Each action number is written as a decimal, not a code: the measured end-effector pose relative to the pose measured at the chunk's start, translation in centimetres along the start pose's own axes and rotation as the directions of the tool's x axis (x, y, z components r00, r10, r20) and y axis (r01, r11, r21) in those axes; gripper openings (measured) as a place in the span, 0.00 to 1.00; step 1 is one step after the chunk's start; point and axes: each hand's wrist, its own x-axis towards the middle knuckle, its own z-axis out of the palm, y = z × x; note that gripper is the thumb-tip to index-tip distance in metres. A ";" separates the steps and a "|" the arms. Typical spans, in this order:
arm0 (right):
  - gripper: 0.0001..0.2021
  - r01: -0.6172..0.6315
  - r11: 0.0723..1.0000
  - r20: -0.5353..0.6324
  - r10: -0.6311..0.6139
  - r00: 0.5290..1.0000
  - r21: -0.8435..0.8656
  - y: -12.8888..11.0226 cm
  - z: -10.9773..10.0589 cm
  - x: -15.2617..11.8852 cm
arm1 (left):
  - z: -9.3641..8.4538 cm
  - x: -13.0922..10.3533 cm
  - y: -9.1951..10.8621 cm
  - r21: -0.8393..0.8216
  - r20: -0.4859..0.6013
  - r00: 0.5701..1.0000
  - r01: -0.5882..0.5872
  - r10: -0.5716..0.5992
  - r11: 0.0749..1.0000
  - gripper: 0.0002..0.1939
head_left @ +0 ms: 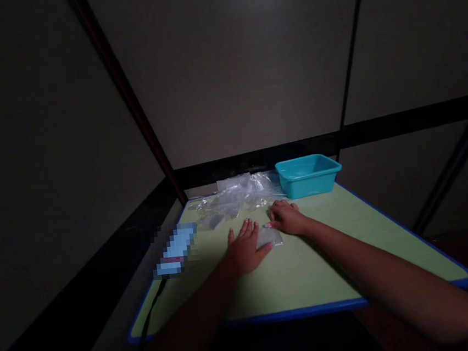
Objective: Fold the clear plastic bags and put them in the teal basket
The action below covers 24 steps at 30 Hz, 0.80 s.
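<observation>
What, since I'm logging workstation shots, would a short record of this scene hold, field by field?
Left hand: spread palm down, thumb at near edge of small clear plastic piece
Right hand: fingers curled, thumb by the piece's far edge
Table: pale green top, blue rim
Far side: loose clear plastic, turquoise tub to its right
Left edge: pixelated object, identity unclear
Lighting: dim
</observation>
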 end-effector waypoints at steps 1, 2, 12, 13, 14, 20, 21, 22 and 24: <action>0.10 0.000 1.000 -0.007 0.000 1.000 0.005 0.1 0.0 0.0 | -0.1 0.0 -0.1 -0.019 0.013 1.000 -0.012 0.012 1.000 0.37; 0.10 0.006 1.000 -0.014 -0.006 1.000 0.008 0.2 0.1 0.1 | -0.1 -0.1 -0.1 -0.037 0.021 1.000 -0.021 0.021 0.999 0.37; 0.07 0.010 0.983 -0.003 -0.010 1.000 0.185 0.2 0.3 0.3 | -0.1 -0.2 -0.4 -0.054 0.021 0.998 -0.052 0.053 0.997 0.38; 0.07 0.006 0.972 0.004 -0.007 1.000 0.233 0.2 0.4 0.3 | -0.1 -0.1 -0.4 -0.048 0.024 0.998 -0.054 0.056 0.997 0.38; 0.07 -0.003 0.963 0.011 0.000 1.000 0.269 0.2 0.6 0.4 | 0.0 -0.1 -0.4 -0.041 0.025 0.998 -0.056 0.057 0.998 0.38; 0.07 -0.180 0.974 0.004 0.181 0.984 0.139 -0.1 0.0 0.3 | 0.4 0.1 -0.5 0.012 0.012 0.999 -0.038 0.038 0.999 0.37; 0.08 -0.205 0.976 0.003 0.205 0.979 0.080 -0.2 -0.2 0.3 | 0.5 0.2 -0.5 0.021 0.006 0.999 -0.036 0.036 0.999 0.37; 0.08 -0.220 0.975 0.008 0.220 0.975 0.028 -0.3 -0.5 0.2 | 0.6 0.2 -0.5 0.028 -0.001 0.999 -0.036 0.036 0.999 0.37; 0.09 -0.222 0.974 0.034 0.223 0.974 -0.036 -0.5 -1.0 0.0 | 0.7 0.3 -0.6 0.042 -0.005 0.999 -0.037 0.038 0.998 0.36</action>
